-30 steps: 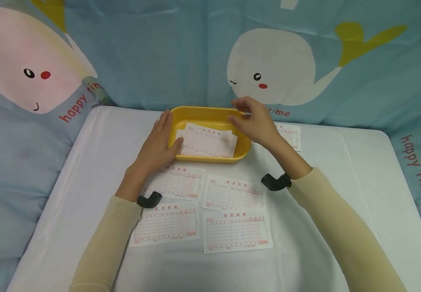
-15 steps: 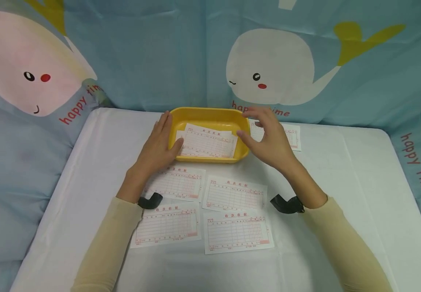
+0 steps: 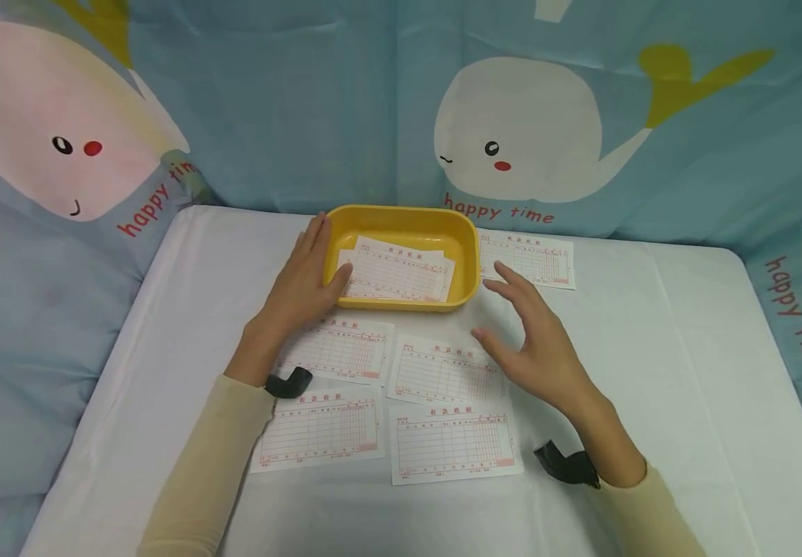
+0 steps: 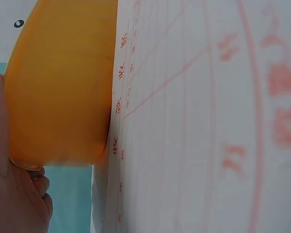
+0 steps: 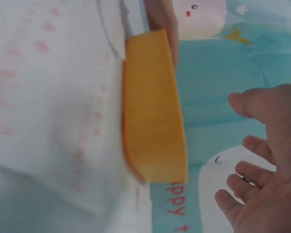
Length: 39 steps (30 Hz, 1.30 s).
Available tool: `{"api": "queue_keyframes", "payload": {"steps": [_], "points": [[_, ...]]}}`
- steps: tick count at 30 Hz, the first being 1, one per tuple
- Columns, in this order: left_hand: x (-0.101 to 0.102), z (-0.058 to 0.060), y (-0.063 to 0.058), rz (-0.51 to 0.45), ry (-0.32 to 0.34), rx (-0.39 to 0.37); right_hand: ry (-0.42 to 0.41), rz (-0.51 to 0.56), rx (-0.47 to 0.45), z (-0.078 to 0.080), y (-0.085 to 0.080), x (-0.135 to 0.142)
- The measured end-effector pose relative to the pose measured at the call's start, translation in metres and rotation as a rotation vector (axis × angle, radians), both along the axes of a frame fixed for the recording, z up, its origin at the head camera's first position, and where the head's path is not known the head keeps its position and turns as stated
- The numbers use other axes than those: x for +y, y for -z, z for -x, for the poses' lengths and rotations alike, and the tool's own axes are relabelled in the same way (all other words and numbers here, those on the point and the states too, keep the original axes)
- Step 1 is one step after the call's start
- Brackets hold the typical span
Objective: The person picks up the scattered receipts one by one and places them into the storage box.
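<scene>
A yellow plastic tray (image 3: pixel 466 259) stands at the back of the table with several printed receipt slips (image 3: pixel 401 269) lying overlapped inside. At its left end my left hand (image 3: pixel 301 282) holds the tray, fingers along the outer wall and thumb over the rim. In the left wrist view, the tray's wall (image 4: pixel 63 87) lies against that hand (image 4: pixel 19 194). My right hand (image 3: pixel 543 348) is in the air to the right of the tray, fingers spread and nothing held. The right wrist view shows this hand (image 5: pixel 271 160) apart from the tray (image 5: pixel 153 111).
In front of the tray lie loose receipt slips in two rows: back left (image 3: pixel 338 348), back right (image 3: pixel 442 371), front left (image 3: pixel 317 433) and front right (image 3: pixel 452 445). Another slip (image 3: pixel 533 259) lies right of the tray. A blue whale-print curtain (image 3: pixel 345 100) hangs behind the white table (image 3: pixel 672 348).
My right hand has moved from over the tray's right end, back toward me and to the right, uncovering the slip beside the tray. My left hand stays at the tray.
</scene>
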<state>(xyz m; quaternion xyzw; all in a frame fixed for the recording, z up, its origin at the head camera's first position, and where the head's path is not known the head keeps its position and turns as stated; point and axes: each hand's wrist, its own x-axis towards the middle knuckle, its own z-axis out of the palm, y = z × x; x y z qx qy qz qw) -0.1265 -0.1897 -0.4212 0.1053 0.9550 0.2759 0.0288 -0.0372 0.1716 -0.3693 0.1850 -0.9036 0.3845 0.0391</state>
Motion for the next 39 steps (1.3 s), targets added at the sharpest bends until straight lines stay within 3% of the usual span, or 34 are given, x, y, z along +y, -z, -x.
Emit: {"api": "queue_keyframes", "payload": {"steps": [10, 19, 27, 39], "points": [[0.000, -0.001, -0.001, -0.002, 0.002, -0.006, -0.043, -0.149, -0.058, -0.052, 0.025, 0.022], [0.001, -0.002, 0.001, -0.001, -0.003, -0.018, -0.070, -0.168, -0.076, -0.089, 0.055, 0.028], [0.000, -0.001, -0.002, 0.008, -0.002, -0.007, -0.097, -0.184, -0.006, -0.102, 0.064, 0.025], [-0.001, -0.001, -0.001, -0.010, -0.002, -0.010, -0.063, -0.268, 0.084, -0.115, 0.069, 0.028]]}}
